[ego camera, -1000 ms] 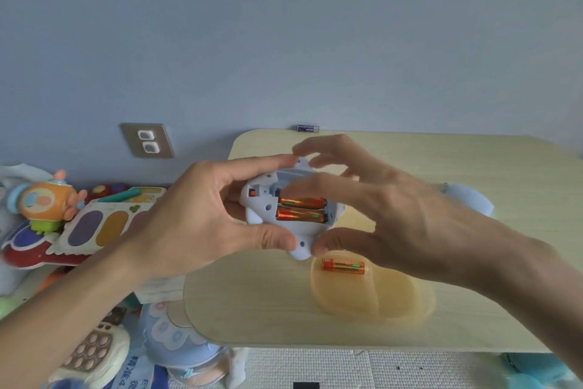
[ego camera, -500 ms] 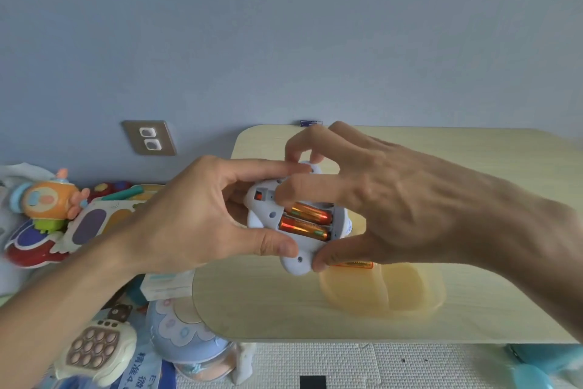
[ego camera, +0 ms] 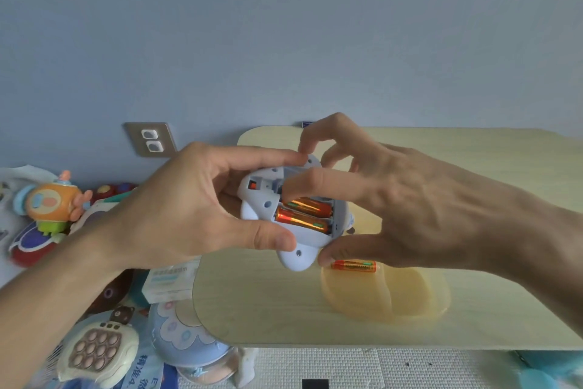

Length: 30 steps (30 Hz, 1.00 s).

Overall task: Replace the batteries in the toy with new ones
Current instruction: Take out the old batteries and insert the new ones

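Observation:
My left hand (ego camera: 176, 209) grips a pale blue toy (ego camera: 293, 254) from its left side, held above the wooden table (ego camera: 258, 310) with its open battery compartment facing me. Two orange batteries (ego camera: 303, 215) lie side by side inside the compartment. My right hand (ego camera: 403, 202) is on the toy's right side: the index finger presses on the upper battery's left end and the thumb braces the toy's lower edge. A third orange battery (ego camera: 355, 265) lies in the far part of a translucent yellow two-part dish (ego camera: 410, 297) on the table.
Left of the table lie several toys: an orange round figure (ego camera: 52, 202), a cream pop-button game (ego camera: 97, 351), a blue dome toy (ego camera: 186, 335) and a white box (ego camera: 170, 281). A wall socket (ego camera: 151, 139) sits on the blue wall. A small dark object (ego camera: 306, 123) rests at the table's far edge.
Both hands have lifted the toy slightly and tilted it. My right index finger now presses on the upper battery, and the loose battery in the dish is in plain view again.

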Motion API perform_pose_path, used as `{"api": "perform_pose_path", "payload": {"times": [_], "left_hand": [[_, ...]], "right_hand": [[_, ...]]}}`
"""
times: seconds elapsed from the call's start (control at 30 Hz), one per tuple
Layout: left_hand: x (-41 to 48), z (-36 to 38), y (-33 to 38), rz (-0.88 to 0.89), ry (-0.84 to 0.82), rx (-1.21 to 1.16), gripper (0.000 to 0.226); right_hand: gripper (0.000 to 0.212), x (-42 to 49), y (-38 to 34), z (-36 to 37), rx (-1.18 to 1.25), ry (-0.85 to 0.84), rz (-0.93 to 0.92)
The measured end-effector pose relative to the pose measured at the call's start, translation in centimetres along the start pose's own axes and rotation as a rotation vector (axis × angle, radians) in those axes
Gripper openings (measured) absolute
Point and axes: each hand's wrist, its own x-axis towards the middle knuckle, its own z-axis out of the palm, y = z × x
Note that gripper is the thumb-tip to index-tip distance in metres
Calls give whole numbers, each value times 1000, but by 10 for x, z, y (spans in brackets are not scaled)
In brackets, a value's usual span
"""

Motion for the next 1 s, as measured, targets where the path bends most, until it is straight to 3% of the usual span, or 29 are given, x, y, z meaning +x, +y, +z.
{"api": "perform_pose_path", "payload": {"times": [0.3,0.5,0.8,1.0], "left_hand": [[-1,4,3,13,-40,-11,74],[0,4,-3,-11,-52,6,61],[4,0,-11,-8,-33,-26,70],[5,3,-17,-8,-11,-6,71]], "right_hand": [[63,6,-8,-7,-17,-64,14],[58,8,-8,-2,7,-72,31],[29,5,6,10,204,249,135],[11,5,5,24,235,313,169]]}}
